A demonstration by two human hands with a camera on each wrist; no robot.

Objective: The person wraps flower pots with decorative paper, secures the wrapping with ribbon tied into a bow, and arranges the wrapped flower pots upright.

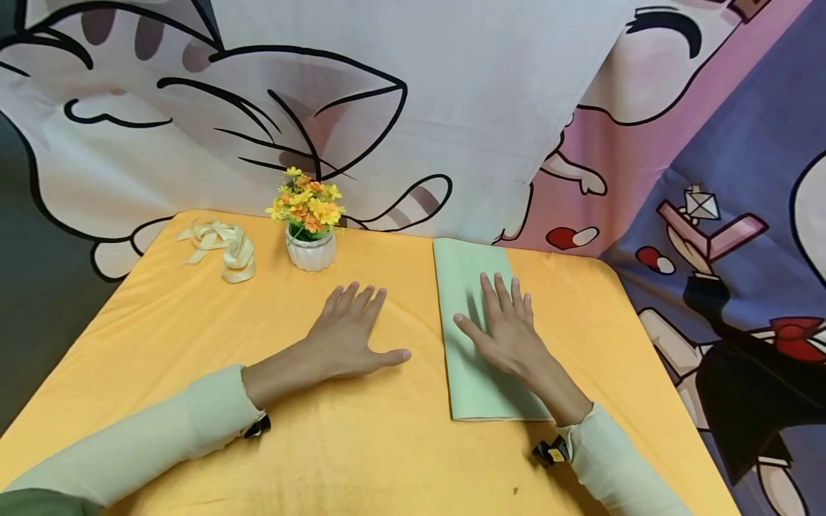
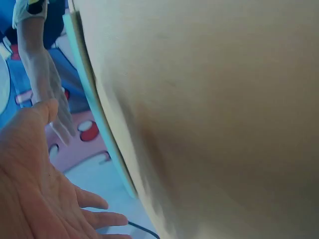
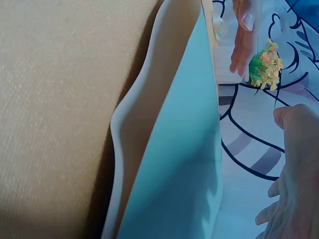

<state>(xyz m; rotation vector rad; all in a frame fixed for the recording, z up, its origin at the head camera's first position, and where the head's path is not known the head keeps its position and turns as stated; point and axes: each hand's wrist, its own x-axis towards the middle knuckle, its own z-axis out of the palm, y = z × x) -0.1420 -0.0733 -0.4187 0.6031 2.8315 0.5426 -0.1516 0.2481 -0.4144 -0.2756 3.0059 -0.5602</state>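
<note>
A folded pale green sheet (image 1: pixel 466 383) lies lengthwise on the yellow cloth, its fold lines running away from me. My right hand (image 1: pixel 513 340) is over it, palm down and fingers spread, casting a shadow on the green. In the right wrist view the near edge of the sheet (image 3: pixel 184 154) gapes between layers, with a pale inner side. To the left of the sheet, my left hand (image 1: pixel 348 337) is held over the yellow cloth, fingers straight and thumb stretched out toward the sheet. Nothing is held in either hand.
A small white pot (image 1: pixel 312 252) of yellow and orange flowers (image 1: pixel 310 204) stands at the back of the table. Left of it lies a loose cream ribbon (image 1: pixel 237 251). A printed cartoon curtain (image 1: pixel 477 107) hangs directly behind the table (image 1: pixel 361 459) and along its right.
</note>
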